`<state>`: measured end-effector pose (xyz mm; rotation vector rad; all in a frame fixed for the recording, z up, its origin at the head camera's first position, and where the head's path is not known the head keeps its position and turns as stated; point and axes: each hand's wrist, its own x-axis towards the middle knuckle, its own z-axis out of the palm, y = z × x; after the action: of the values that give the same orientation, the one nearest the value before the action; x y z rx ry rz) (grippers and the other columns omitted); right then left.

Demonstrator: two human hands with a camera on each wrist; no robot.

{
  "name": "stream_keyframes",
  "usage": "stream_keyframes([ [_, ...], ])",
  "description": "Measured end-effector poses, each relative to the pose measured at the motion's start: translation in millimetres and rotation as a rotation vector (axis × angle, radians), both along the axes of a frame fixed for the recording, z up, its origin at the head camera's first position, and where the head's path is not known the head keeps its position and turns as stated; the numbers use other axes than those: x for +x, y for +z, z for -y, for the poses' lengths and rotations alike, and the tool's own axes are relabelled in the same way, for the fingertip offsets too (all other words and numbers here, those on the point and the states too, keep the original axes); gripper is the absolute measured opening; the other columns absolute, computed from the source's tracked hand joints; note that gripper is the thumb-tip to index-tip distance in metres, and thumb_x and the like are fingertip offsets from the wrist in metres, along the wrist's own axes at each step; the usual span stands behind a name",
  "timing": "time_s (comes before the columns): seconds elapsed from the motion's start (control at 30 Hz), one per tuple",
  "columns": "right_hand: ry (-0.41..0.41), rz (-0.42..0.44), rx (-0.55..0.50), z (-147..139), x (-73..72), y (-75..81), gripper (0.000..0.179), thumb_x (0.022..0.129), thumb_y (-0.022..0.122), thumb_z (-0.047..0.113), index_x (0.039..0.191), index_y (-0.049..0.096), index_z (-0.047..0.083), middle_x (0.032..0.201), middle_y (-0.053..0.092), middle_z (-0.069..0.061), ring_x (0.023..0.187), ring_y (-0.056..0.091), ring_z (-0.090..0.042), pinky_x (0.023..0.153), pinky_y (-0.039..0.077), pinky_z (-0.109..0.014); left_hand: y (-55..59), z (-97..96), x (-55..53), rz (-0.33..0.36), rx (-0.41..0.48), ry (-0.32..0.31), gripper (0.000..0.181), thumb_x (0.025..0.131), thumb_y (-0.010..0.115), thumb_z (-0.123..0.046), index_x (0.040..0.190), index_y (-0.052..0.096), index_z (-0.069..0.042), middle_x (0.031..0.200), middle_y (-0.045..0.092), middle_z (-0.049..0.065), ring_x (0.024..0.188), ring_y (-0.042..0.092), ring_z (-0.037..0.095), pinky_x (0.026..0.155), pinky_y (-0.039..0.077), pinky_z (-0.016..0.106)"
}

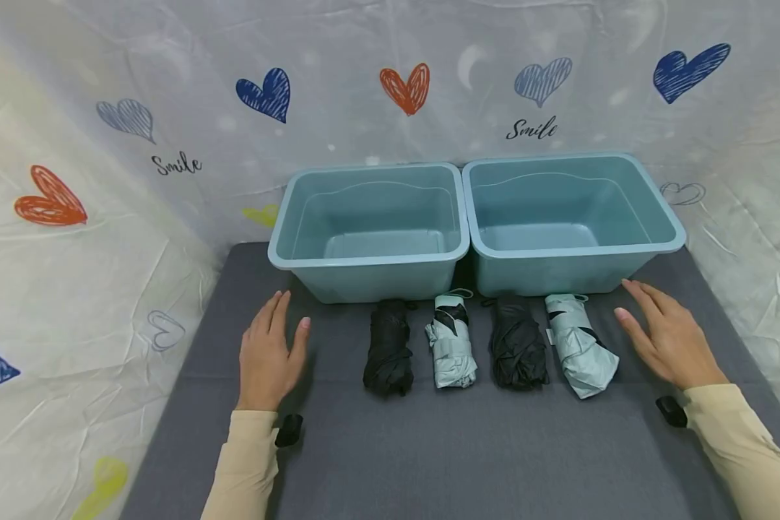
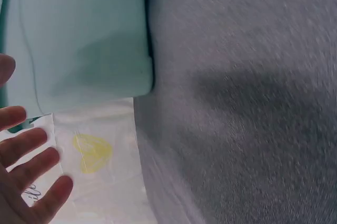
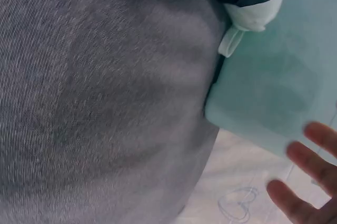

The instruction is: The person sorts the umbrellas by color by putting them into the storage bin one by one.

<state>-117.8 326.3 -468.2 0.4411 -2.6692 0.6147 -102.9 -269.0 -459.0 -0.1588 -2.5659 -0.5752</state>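
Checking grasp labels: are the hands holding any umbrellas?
No, the left hand and right hand are both visibly apart from the four folded umbrellas.

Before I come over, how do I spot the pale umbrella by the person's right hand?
Find the right-hand blue-green bin. In front of it, on the dark grey tabletop, the pale umbrella lies at the right end of a row of four, nearest the person's right hand. It slants, while the other pale one lies straighter between two black umbrellas.
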Motion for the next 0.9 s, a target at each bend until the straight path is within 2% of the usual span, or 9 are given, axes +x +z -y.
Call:
stream_keyframes([
  [0.1,-0.020,0.102,-0.046,2.9,4.5,2.9,0.047,0.107,0.054,0.029,0.146,0.050,0.001,0.132,0.054,-0.030,0.118,0.051,-0.052,0.091,0.038,-0.068,2.3,-0.2,1.6,0.017,0.175,-0.008,0.047,0.103,0.062,-0.023,0.145,0.055,-0.002,0.137,0.059,0.022,0.124,0.055,0.041,0.097,0.044,0.062],
  [0.2,-0.027,0.198,-0.121,5.7,7.5,4.9,0.047,0.107,0.054,0.027,0.145,0.050,0.000,0.126,0.057,-0.028,0.113,0.055,-0.049,0.088,0.042,-0.064,8.2,-0.8,-0.2,0.040,0.455,0.002,0.038,0.104,0.061,-0.019,0.139,0.060,-0.003,0.126,0.066,0.019,0.112,0.062,0.028,0.095,0.049,0.043],
  [0.3,-0.016,0.265,-0.200,8.0,8.5,5.3,0.048,0.107,0.056,0.026,0.147,0.049,0.001,0.125,0.060,-0.026,0.112,0.057,-0.044,0.088,0.044,-0.058,19.1,-1.6,-7.9,0.020,0.743,0.040,0.035,0.105,0.059,-0.017,0.136,0.062,-0.001,0.121,0.068,0.018,0.103,0.064,0.014,0.090,0.049,0.025],
  [0.37,-0.007,0.329,-0.236,9.3,8.2,4.8,0.051,0.106,0.057,0.028,0.150,0.046,0.002,0.128,0.059,-0.026,0.114,0.056,-0.044,0.088,0.044,-0.058,27.6,-1.3,-15.4,0.004,0.871,0.081,0.037,0.105,0.059,-0.018,0.137,0.061,-0.001,0.122,0.067,0.016,0.103,0.063,0.009,0.090,0.048,0.021],
  [0.47,0.001,0.434,-0.269,10.5,7.8,4.8,0.059,0.105,0.059,0.032,0.154,0.041,0.005,0.135,0.055,-0.028,0.118,0.054,-0.045,0.090,0.044,-0.061,40.5,-0.4,-29.8,0.009,0.958,0.124,0.042,0.106,0.058,-0.022,0.143,0.057,-0.003,0.128,0.063,0.012,0.110,0.060,0.008,0.096,0.047,0.025],
  [0.53,0.012,0.501,-0.289,10.3,7.0,4.7,0.066,0.104,0.061,0.035,0.157,0.036,0.007,0.140,0.049,-0.030,0.121,0.052,-0.048,0.092,0.044,-0.063,48.7,1.0,-41.3,0.030,0.996,0.126,0.045,0.106,0.058,-0.024,0.146,0.054,-0.005,0.133,0.060,0.011,0.118,0.057,0.011,0.101,0.045,0.030],
  [0.73,0.043,0.639,-0.351,8.7,2.2,3.5,0.080,0.098,0.070,0.035,0.162,0.027,0.012,0.148,0.038,-0.033,0.128,0.045,-0.053,0.095,0.044,-0.067,67.3,5.8,-80.9,0.161,1.071,0.027,0.055,0.107,0.054,-0.029,0.157,0.040,-0.013,0.154,0.044,0.012,0.139,0.043,0.017,0.115,0.033,0.038],
  [0.9,0.092,0.705,-0.353,6.4,-0.2,-0.7,0.086,0.096,0.073,0.033,0.163,0.023,0.014,0.150,0.038,-0.033,0.131,0.042,-0.053,0.096,0.044,-0.067,70.4,9.8,-105.5,0.297,1.064,-0.021,0.058,0.109,0.046,-0.034,0.163,0.027,-0.024,0.165,0.026,0.008,0.150,0.026,0.017,0.121,0.021,0.037],
])
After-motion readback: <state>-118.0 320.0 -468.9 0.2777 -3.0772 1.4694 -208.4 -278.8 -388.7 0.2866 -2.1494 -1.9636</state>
